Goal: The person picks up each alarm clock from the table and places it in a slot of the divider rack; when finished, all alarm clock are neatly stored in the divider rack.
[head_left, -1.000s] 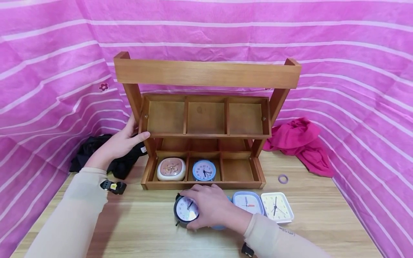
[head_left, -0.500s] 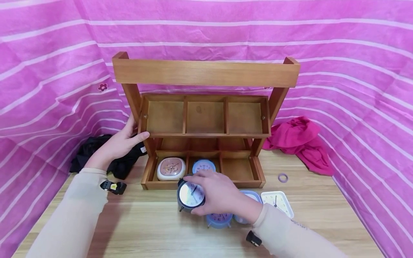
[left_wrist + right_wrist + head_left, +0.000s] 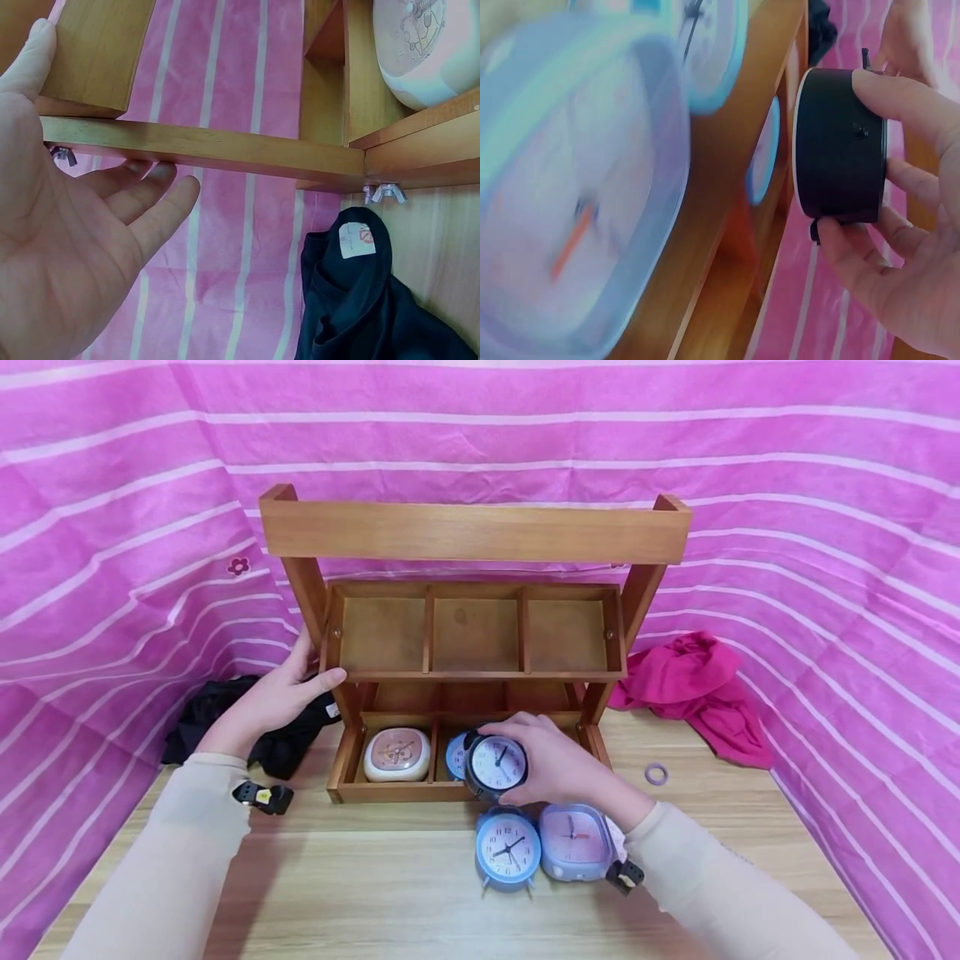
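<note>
Now the right hand [image 3: 558,768] grips the black clock [image 3: 496,766], which a second ago sat low on the bench [image 3: 360,885] and has since been lifted to the front of the wooden rack's [image 3: 472,531] lower tray, over its right-hand compartment beside the blue clock [image 3: 455,756]. The left hand [image 3: 273,697], fingers relaxed, still steadies the rack's left post.

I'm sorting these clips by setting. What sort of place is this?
Probably a staged tabletop booth, not a lived-in room: pink striped cloth walls in a wooden table, and a wooden rack stands among several small alarm clocks.
</note>
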`<state>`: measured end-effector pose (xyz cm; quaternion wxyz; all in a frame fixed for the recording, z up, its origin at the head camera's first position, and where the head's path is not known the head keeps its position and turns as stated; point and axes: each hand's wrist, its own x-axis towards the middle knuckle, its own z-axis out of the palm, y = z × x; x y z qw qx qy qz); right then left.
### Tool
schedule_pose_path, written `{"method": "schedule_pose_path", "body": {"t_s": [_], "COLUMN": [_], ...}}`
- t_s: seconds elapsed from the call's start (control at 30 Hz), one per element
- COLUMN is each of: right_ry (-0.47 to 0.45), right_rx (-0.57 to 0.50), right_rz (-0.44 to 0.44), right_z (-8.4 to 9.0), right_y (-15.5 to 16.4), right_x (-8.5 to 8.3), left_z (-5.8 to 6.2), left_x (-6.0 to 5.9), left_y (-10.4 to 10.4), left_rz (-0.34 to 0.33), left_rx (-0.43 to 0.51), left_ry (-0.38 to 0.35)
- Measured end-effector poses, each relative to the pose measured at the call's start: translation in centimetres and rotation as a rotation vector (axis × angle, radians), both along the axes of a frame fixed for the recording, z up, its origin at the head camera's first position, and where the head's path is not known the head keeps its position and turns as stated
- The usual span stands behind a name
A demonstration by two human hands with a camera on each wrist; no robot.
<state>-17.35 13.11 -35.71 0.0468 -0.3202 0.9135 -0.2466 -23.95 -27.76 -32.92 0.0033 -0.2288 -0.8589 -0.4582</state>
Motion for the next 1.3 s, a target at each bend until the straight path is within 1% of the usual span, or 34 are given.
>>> {"method": "schedule_pose_path", "body": {"t_s": [0.13, 0.27, 0.5, 0.67, 0.87, 1.03, 1.3], "right_ry": [0.027, 0.025, 0.019, -0.017, -0.072, -0.123, -0.142], "right_rx": [0.012, 0.003, 0.025, 0.062, 0.107, 0.140, 0.170], "right_rz": [-0.022, -0.054, -0.066, -0.079, -0.097, -0.110, -0.081], "right_z": [-0.2, -0.5, -1.7, -1.9, -1.8, -2.3, -3.2], "right_y": [1.5, 3.1, 5.3, 6.2, 6.8, 7.2, 7.4], "right_x": [-1.4, -2.6, -4.2, -4.5, -4.6, -4.8, -5.3], "left_z": [0.0, 0.0, -0.1, -0.2, -0.1, -0.1, -0.1], "left_x": [0.0, 0.0, 0.0, -0.2, -0.1, 0.0, -0.2], "left_y": [0.0, 0.0, 0.1, 0.1, 0.0, 0.0, -0.1], "left_rz": [0.003, 0.003, 0.008, 0.000, 0.007, 0.007, 0.002], "left_rx": [0.000, -0.009, -0.018, -0.007, 0.000, 0.004, -0.002], "left_ry": [0.011, 0.007, -0.001, 0.005, -0.003, 0.001, 0.002]}}
